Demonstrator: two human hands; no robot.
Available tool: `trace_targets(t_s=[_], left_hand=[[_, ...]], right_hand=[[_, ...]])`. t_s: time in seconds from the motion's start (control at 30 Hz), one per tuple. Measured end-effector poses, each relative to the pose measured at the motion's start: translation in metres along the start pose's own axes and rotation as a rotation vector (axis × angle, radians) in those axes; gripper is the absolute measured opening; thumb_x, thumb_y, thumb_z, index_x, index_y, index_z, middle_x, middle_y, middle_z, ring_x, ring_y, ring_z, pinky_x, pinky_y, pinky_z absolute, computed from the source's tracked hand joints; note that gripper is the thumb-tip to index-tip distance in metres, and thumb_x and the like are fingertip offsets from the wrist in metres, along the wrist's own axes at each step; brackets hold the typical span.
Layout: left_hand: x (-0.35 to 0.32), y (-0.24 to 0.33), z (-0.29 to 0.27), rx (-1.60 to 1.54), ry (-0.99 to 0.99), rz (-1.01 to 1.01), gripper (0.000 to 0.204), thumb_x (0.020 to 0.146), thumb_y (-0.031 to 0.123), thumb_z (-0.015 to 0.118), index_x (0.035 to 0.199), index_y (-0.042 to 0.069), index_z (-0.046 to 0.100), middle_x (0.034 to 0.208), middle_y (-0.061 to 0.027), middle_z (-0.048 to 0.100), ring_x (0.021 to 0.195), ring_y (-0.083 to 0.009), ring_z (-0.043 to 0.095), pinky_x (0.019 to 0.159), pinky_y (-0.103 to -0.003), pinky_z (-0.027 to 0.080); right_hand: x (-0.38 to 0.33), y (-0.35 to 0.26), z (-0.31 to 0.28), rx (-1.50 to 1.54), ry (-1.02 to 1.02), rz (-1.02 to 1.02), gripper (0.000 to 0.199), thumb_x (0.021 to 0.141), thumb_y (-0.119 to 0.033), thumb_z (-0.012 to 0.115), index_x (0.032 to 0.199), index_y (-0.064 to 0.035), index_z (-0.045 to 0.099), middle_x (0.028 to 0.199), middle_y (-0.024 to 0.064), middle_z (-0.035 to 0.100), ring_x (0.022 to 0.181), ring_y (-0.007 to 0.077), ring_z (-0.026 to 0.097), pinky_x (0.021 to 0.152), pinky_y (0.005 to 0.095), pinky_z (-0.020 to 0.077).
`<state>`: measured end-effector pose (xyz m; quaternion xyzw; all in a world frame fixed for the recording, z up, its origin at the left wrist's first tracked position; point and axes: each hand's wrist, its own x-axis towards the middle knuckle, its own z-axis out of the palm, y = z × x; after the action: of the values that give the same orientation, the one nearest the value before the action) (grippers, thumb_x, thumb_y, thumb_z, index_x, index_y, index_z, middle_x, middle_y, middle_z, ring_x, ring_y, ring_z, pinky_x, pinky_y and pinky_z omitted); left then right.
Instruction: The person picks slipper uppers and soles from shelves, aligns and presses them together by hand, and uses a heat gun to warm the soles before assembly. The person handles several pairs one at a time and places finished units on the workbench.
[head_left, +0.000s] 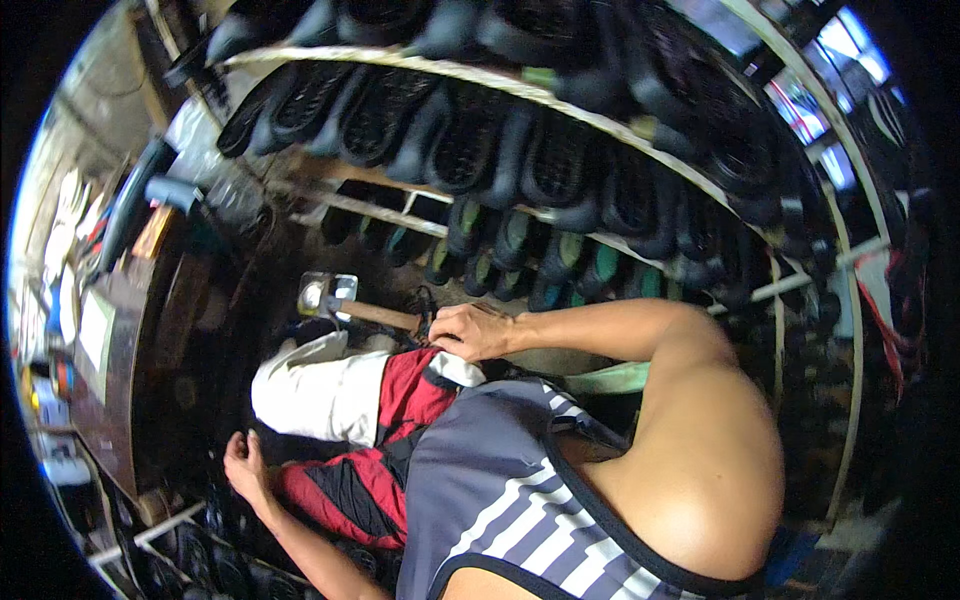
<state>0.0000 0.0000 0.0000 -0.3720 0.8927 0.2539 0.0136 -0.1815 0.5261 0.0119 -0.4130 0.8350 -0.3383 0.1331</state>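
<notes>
My right hand (472, 331) rests over my right thigh with its fingers curled in; what they hold, if anything, is hidden. Just beyond its fingertips ends the wooden handle (378, 316) of a hammer-like tool. A shiny metal piece (314, 294) shows at the handle's far end, and I cannot tell whether it is joined. White cloth (315, 395) covers my right knee, over red and black shorts (410, 390). My left hand (246, 468) hangs beside my left knee, its fingers loosely bent and apart, with nothing visible in them.
Racks with pale rails (480, 75) hold rows of dark shoes or shoe soles (465, 140) in front of me. Smaller green-lined ones (515, 235) sit lower. A dark brown bench (110, 390) with papers and clutter stands at the left. More dark shoe-like pieces (205, 560) lie at lower left.
</notes>
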Motion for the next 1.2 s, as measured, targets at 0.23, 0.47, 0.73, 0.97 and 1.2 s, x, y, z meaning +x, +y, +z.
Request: trace_targets(t_s=[0.23, 0.47, 0.73, 0.97, 1.2], left_hand=[[-0.011, 0.03, 0.003, 0.329, -0.168, -0.079, 0.067, 0.09, 0.055, 0.082, 0.142, 0.014, 0.074, 0.13, -0.0155, 0.08, 0.126, -0.0353, 0.073, 0.107, -0.046, 0.055], [-0.01, 0.027, 0.008, 0.331, -0.125, -0.085, 0.067, 0.089, 0.06, 0.082, 0.139, 0.015, 0.076, 0.129, -0.0138, 0.08, 0.126, -0.0342, 0.073, 0.107, -0.047, 0.055], [-0.019, 0.033, 0.005, 0.304, -0.1, -0.112, 0.07, 0.089, 0.063, 0.081, 0.142, 0.017, 0.074, 0.129, -0.0132, 0.08, 0.123, -0.0345, 0.074, 0.104, -0.047, 0.056], [-0.015, 0.022, 0.009, 0.255, -0.089, -0.088, 0.072, 0.089, 0.063, 0.081, 0.143, 0.017, 0.074, 0.127, -0.0135, 0.08, 0.121, -0.0338, 0.075, 0.102, -0.047, 0.056], [-0.01, 0.018, 0.012, 0.242, -0.097, -0.098, 0.073, 0.089, 0.063, 0.081, 0.146, 0.019, 0.072, 0.128, -0.0129, 0.08, 0.121, -0.0333, 0.075, 0.103, -0.047, 0.056]], right_hand=[[-0.075, -0.096, -0.16, -0.353, 0.364, -0.092, 0.022, 0.098, -0.027, 0.08, 0.086, -0.0088, 0.074, 0.079, 0.0087, 0.073, 0.064, 0.0297, 0.072, 0.058, 0.0402, 0.0573], [-0.241, -0.068, -0.255, -0.844, 0.865, 0.833, 0.038, 0.101, -0.047, 0.074, 0.092, -0.0107, 0.072, 0.081, 0.0141, 0.075, 0.077, 0.0376, 0.075, 0.07, 0.0491, 0.0574], [-0.329, 0.014, -0.306, -0.183, 1.03, 1.749, 0.108, 0.092, -0.079, 0.065, 0.171, -0.0116, 0.035, 0.173, 0.0222, 0.041, 0.157, 0.046, 0.042, 0.119, 0.0649, 0.0437], [-0.338, 0.018, -0.315, -0.153, 1.003, 1.693, 0.11, 0.091, -0.07, 0.073, 0.17, -0.0051, 0.035, 0.175, 0.0233, 0.037, 0.16, 0.0426, 0.039, 0.123, 0.0581, 0.0415], [-0.312, -0.006, -0.29, -0.38, 1.309, 1.296, 0.091, 0.094, -0.061, 0.073, 0.163, -0.0073, 0.049, 0.17, 0.0247, 0.045, 0.157, 0.0441, 0.042, 0.127, 0.0497, 0.0365]])
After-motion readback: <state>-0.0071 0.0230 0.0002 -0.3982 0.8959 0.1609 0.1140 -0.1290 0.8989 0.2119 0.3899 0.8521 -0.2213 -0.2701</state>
